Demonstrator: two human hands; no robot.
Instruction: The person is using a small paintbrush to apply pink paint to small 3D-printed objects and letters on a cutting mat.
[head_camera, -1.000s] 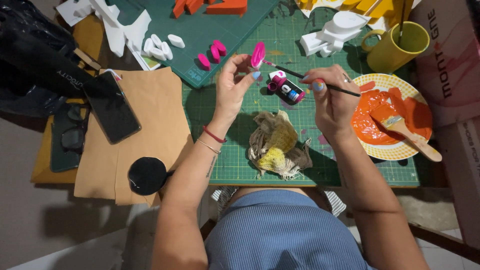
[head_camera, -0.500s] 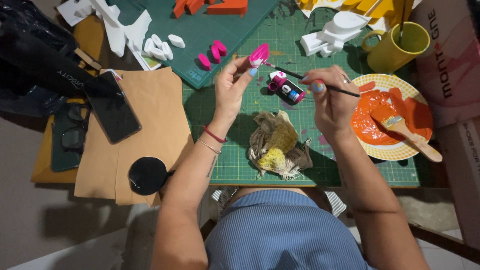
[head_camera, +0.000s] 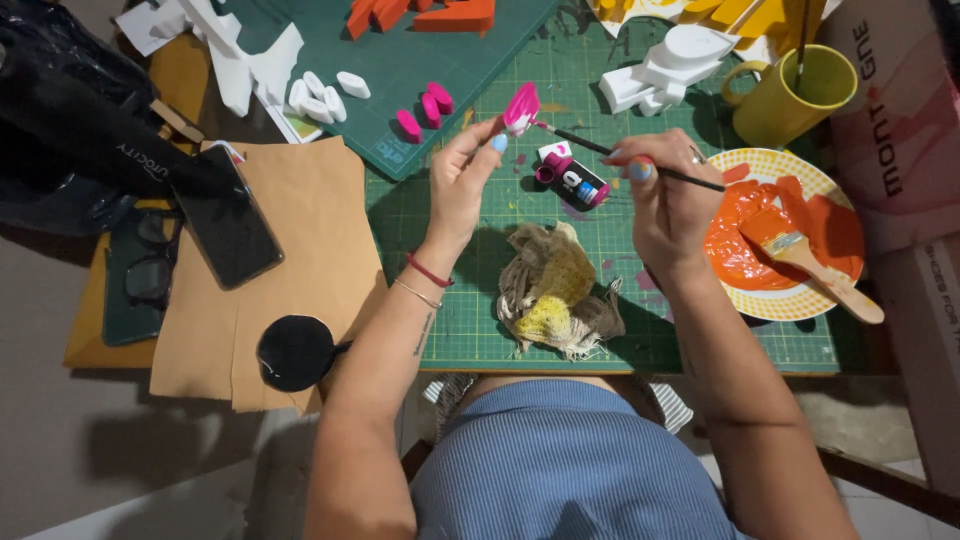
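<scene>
**Painting a small pink piece, held up in my fingers**

My left hand (head_camera: 462, 185) pinches the small pink piece (head_camera: 521, 106) at its fingertips, above the green cutting mat (head_camera: 700, 330). My right hand (head_camera: 665, 200) grips a thin brush (head_camera: 620, 155), tip touching the piece. It looks light, stiff and wet; I hold unpainted edges.

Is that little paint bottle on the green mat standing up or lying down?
Lying down: the paint bottle rests on its side on the green mat.
</scene>
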